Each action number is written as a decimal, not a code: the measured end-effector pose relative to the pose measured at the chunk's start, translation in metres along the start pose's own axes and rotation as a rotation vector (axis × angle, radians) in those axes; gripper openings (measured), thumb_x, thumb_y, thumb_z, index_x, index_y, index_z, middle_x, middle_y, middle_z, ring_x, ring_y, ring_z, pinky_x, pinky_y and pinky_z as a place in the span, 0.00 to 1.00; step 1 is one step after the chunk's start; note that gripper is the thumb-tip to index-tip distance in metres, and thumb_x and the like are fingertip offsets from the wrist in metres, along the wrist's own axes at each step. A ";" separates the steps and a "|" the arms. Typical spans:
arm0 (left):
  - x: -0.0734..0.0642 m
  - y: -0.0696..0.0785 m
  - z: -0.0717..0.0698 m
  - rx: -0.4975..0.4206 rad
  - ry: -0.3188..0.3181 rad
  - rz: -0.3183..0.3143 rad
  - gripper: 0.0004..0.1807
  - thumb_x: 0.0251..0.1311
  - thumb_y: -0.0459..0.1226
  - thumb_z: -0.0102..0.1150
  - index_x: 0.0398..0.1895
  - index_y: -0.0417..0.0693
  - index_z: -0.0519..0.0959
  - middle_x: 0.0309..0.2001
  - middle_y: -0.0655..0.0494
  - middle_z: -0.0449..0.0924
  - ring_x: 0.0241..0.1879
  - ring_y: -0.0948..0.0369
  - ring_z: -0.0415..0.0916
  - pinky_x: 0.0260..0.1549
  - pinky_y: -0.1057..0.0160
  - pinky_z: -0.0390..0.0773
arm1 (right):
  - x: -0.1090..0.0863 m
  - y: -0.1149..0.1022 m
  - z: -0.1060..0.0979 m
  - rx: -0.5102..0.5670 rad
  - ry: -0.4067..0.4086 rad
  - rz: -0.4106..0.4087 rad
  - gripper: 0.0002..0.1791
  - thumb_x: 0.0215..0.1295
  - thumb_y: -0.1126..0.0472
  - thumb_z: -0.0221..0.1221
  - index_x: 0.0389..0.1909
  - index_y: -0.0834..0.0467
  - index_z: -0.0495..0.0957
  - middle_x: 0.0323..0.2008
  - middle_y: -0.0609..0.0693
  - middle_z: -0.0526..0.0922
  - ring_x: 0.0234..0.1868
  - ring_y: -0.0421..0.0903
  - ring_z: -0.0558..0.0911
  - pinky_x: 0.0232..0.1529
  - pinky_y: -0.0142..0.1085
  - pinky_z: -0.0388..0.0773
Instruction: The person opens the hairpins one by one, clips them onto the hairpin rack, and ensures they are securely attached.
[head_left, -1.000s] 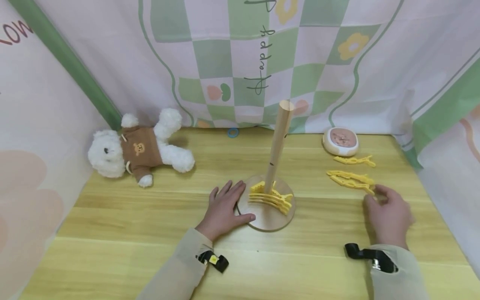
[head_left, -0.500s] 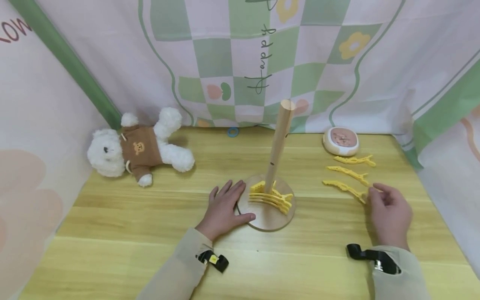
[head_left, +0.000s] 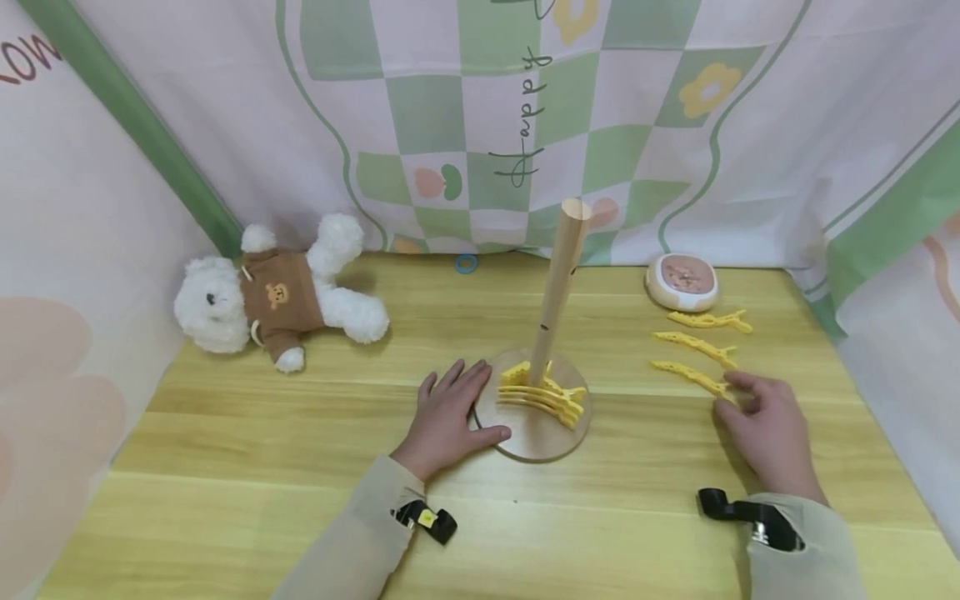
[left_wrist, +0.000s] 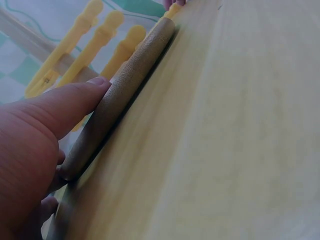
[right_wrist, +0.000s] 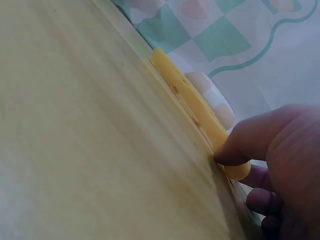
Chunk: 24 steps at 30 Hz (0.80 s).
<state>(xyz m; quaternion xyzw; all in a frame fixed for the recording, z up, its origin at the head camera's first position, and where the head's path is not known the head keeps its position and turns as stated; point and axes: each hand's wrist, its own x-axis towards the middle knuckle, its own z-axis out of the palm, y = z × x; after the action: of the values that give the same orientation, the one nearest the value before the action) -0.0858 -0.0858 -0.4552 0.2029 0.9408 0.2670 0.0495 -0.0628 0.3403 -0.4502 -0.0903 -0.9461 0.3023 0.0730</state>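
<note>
My left hand [head_left: 450,421] rests at the left side of a round wooden base [head_left: 517,446], fingers straight along its rim. In the left wrist view the thumb [left_wrist: 75,102] lies over the base's edge. An upright wooden post [head_left: 557,292] rises from the base. Several yellow hair clips [head_left: 540,402] lie on the base around the post's foot. My right hand [head_left: 772,433] pinches the tail end of the nearest loose yellow hair clip [right_wrist: 187,97] between thumb and fingers, with the clip low along the table. Two more loose hair clips [head_left: 697,346] lie just behind it.
A white and pink rounded device [head_left: 682,283] sits at the back right, by the farthest clip. At the back left lies a white plush toy [head_left: 281,296] in a brown top. A small blue ring [head_left: 466,264] is at the back edge. Patterned curtains [head_left: 427,117] enclose the table.
The nearest loose clip has come apart from the one beside it, toward the person. My right hand shifts slightly left at its end. My left hand stays on the base.
</note>
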 end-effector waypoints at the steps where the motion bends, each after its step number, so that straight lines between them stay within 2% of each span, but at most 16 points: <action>1: 0.000 0.000 0.000 0.001 0.000 0.000 0.53 0.55 0.67 0.63 0.79 0.52 0.58 0.78 0.57 0.57 0.78 0.52 0.46 0.72 0.38 0.41 | 0.000 0.000 0.000 0.000 0.004 0.013 0.25 0.66 0.61 0.61 0.62 0.67 0.75 0.51 0.67 0.72 0.42 0.52 0.72 0.35 0.38 0.67; 6: -0.001 0.001 -0.001 -0.002 -0.005 0.003 0.53 0.55 0.66 0.63 0.79 0.52 0.58 0.78 0.56 0.57 0.78 0.51 0.46 0.72 0.38 0.41 | -0.004 -0.002 0.001 0.085 0.065 0.109 0.25 0.69 0.53 0.62 0.63 0.61 0.75 0.49 0.60 0.79 0.39 0.35 0.72 0.36 0.29 0.68; 9: -0.001 0.002 -0.002 -0.003 -0.008 0.004 0.53 0.55 0.66 0.64 0.79 0.51 0.58 0.78 0.56 0.57 0.78 0.51 0.46 0.71 0.37 0.41 | -0.009 -0.008 0.003 0.188 0.120 0.144 0.26 0.69 0.52 0.63 0.63 0.60 0.76 0.48 0.48 0.81 0.39 0.26 0.72 0.39 0.21 0.69; 12: -0.002 0.002 -0.003 0.000 -0.008 0.001 0.53 0.55 0.65 0.64 0.79 0.51 0.58 0.78 0.56 0.57 0.78 0.51 0.46 0.71 0.37 0.41 | -0.012 -0.015 0.007 0.278 0.179 0.109 0.22 0.67 0.57 0.66 0.59 0.61 0.78 0.44 0.35 0.80 0.40 0.25 0.76 0.41 0.15 0.71; 14: -0.001 0.002 -0.003 0.000 -0.006 0.001 0.53 0.55 0.65 0.64 0.79 0.51 0.58 0.78 0.56 0.57 0.78 0.50 0.46 0.71 0.37 0.41 | -0.014 -0.021 0.010 0.334 0.208 0.064 0.20 0.64 0.63 0.67 0.56 0.63 0.79 0.42 0.30 0.79 0.41 0.26 0.78 0.42 0.15 0.73; 17: -0.001 0.002 -0.003 -0.003 -0.003 0.003 0.53 0.55 0.65 0.64 0.79 0.50 0.58 0.78 0.55 0.57 0.78 0.50 0.46 0.71 0.37 0.41 | -0.015 -0.027 0.015 0.398 0.235 0.001 0.19 0.60 0.71 0.68 0.53 0.66 0.80 0.42 0.30 0.80 0.41 0.27 0.79 0.44 0.15 0.73; 21: -0.001 0.002 -0.003 0.001 -0.004 0.004 0.53 0.55 0.65 0.64 0.79 0.50 0.58 0.78 0.55 0.57 0.78 0.50 0.46 0.71 0.37 0.41 | -0.017 -0.036 0.019 0.486 0.229 -0.047 0.20 0.55 0.78 0.68 0.50 0.70 0.80 0.40 0.33 0.82 0.42 0.30 0.81 0.46 0.17 0.75; 24: -0.001 0.002 -0.003 0.004 -0.004 0.003 0.53 0.55 0.65 0.64 0.79 0.50 0.58 0.78 0.56 0.57 0.78 0.50 0.46 0.71 0.37 0.41 | -0.021 -0.047 0.022 0.541 0.214 -0.085 0.19 0.53 0.81 0.67 0.47 0.71 0.80 0.42 0.42 0.85 0.43 0.33 0.82 0.47 0.20 0.76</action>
<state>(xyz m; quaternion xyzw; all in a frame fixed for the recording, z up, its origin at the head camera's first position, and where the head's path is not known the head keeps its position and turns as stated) -0.0845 -0.0862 -0.4513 0.2050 0.9409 0.2649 0.0505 -0.0524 0.2859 -0.4428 -0.0593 -0.8209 0.5292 0.2064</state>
